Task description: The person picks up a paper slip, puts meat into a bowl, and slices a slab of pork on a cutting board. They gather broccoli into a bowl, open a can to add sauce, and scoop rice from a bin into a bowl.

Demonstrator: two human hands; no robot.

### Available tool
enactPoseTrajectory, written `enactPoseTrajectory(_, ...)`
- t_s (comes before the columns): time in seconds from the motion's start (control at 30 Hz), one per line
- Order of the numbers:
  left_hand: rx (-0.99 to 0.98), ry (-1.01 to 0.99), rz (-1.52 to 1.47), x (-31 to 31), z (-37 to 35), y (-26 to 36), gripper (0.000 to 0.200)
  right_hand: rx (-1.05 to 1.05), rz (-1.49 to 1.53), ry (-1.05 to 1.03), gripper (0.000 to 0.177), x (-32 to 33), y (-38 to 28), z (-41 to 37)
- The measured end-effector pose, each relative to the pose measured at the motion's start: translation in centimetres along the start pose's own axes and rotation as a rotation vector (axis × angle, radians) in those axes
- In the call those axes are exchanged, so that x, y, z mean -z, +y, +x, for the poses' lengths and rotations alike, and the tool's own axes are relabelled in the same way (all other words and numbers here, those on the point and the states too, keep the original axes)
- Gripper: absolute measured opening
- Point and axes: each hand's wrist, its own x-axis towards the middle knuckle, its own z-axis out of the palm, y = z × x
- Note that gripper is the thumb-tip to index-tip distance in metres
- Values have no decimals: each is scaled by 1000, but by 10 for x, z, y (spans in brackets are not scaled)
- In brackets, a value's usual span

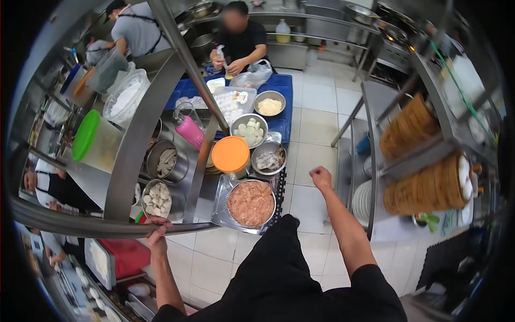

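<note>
My left hand (157, 229) is closed around a metal post (107, 229) of the steel shelf at lower left. Close by, a steel pot (157, 199) holds white chunks. My right hand (321, 178) hangs over the tiled floor, fingers curled and apparently holding nothing. Between my hands, a round bowl of raw minced meat (250, 204) sits in a metal tray (221, 213). Behind it are a tub with an orange lid (230, 154), a bowl of greyish raw pieces (269, 160), and a bowl of white pieces (249, 130).
A co-worker (241, 45) handles a piping bag at the blue table (284, 107), beside an eggs carton (233, 104). On the right, a steel rack holds bamboo steamers (424, 185) and stacked plates (362, 201). A pink bottle (188, 131) is on the left shelf.
</note>
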Motion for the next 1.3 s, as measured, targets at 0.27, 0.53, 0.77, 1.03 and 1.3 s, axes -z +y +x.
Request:
enactPoseTrajectory(0.27, -51, 763, 255, -40, -21, -24, 36, 208, -359, -451, 26, -47, 12, 79)
enactPoseTrajectory(0.53, 125, 528, 164, -276, 0, -26, 48, 13, -929, -683, 38, -2, 84, 201)
enactPoseTrajectory(0.77, 310, 274, 12, -405, 100, -50, 15, 273, -490, -593, 25, -13, -37, 393)
enactPoseTrajectory(1.03, 179, 167, 714, -480, 232, -39, 14, 328, -268, -497, 34, -36, -208, 565)
enactPoseTrajectory(1.3, -74, -76, 607, -570, 447, -87, 15, 220, -435, -489, 44, 38, -149, 703)
